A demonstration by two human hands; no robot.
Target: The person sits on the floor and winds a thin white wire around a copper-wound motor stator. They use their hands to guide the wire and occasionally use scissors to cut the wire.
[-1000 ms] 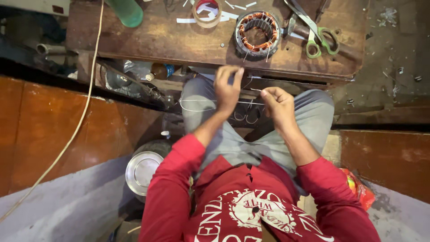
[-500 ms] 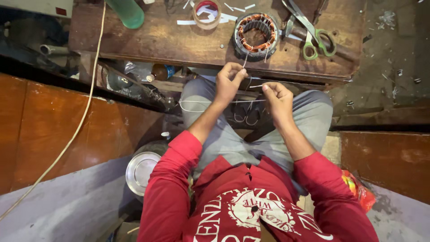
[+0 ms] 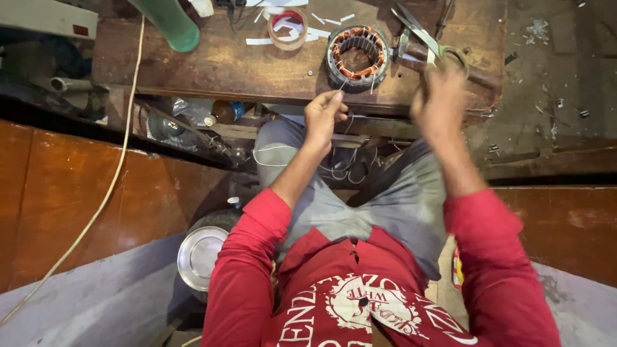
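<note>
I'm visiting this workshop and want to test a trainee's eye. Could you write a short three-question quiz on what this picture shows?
1. True or false: the motor stator with copper windings lies on the wooden bench.
2. Which hand is blurred, raised near the scissors? A) left hand B) right hand
3. What ring-shaped thing lies left of the stator?

Key:
1. True.
2. B: the right hand is blurred; the left hand pinches thin wire.
3. A tape roll.
</note>
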